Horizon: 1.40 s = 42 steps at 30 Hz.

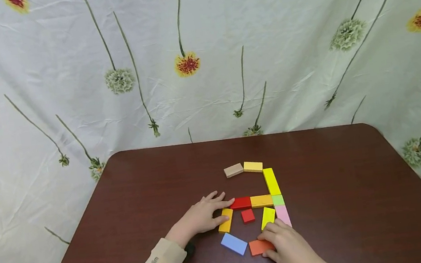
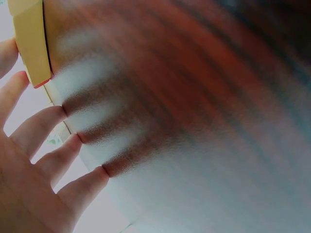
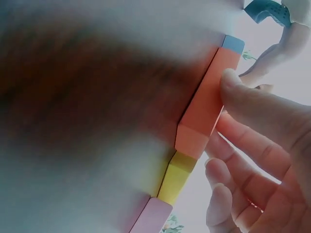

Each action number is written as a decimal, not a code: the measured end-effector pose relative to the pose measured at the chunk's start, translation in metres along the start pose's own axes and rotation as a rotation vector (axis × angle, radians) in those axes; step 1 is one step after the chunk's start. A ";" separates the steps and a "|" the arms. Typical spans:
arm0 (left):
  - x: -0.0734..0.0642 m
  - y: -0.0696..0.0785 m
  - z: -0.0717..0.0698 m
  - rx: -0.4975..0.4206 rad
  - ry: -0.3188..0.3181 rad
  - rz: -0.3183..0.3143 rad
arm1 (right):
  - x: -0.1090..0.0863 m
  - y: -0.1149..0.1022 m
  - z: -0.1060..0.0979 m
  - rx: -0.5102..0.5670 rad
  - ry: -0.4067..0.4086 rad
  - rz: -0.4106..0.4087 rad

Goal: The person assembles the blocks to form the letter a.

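On the table my left hand [image 1: 202, 216] is spread with straight fingers, the thumb at the orange-yellow block [image 1: 225, 220] and the index fingertip at the end of the red block [image 1: 241, 203]. The left wrist view shows the same thumb beside the yellow block [image 2: 30, 41] and the other fingertips on the tabletop. My right hand [image 1: 289, 246] pinches the orange-red block [image 1: 261, 246], thumb on its near side and fingers behind it, as the right wrist view shows on the orange block [image 3: 206, 102]. Left of it lies a blue block [image 1: 234, 243].
A small red block [image 1: 248, 216] and a bright yellow block [image 1: 268, 217] lie between the hands. An orange block [image 1: 261, 201], green block [image 1: 278, 200], pink block [image 1: 282, 215] and long yellow block [image 1: 272, 181] adjoin. Farther back are beige [image 1: 234, 170] and pale yellow [image 1: 253, 167] blocks.
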State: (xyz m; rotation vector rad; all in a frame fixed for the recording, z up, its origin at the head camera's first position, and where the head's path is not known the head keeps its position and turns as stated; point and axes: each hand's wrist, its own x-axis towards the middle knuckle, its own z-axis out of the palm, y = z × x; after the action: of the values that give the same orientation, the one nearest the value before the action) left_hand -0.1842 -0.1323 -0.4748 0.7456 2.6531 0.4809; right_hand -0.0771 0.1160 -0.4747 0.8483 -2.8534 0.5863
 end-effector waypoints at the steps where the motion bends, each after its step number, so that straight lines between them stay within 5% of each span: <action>1: 0.000 0.000 0.000 0.001 0.002 -0.002 | 0.000 -0.001 0.000 -0.003 0.003 0.005; 14: 0.000 -0.002 0.000 -0.004 -0.001 0.001 | 0.001 -0.008 -0.001 0.021 -0.043 0.058; 21: 0.000 -0.003 0.002 -0.006 0.010 0.026 | 0.001 -0.009 -0.003 0.015 -0.001 0.052; 30: 0.001 -0.001 0.000 0.002 0.007 0.005 | 0.018 0.010 -0.028 -0.056 0.061 0.165; 42: 0.000 -0.001 0.001 0.003 0.009 0.014 | 0.035 0.027 -0.021 -0.054 -0.111 0.296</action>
State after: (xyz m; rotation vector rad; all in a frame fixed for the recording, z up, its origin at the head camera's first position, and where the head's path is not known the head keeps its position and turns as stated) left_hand -0.1841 -0.1330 -0.4757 0.7647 2.6597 0.4846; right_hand -0.1211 0.1275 -0.4573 0.4655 -3.1071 0.5016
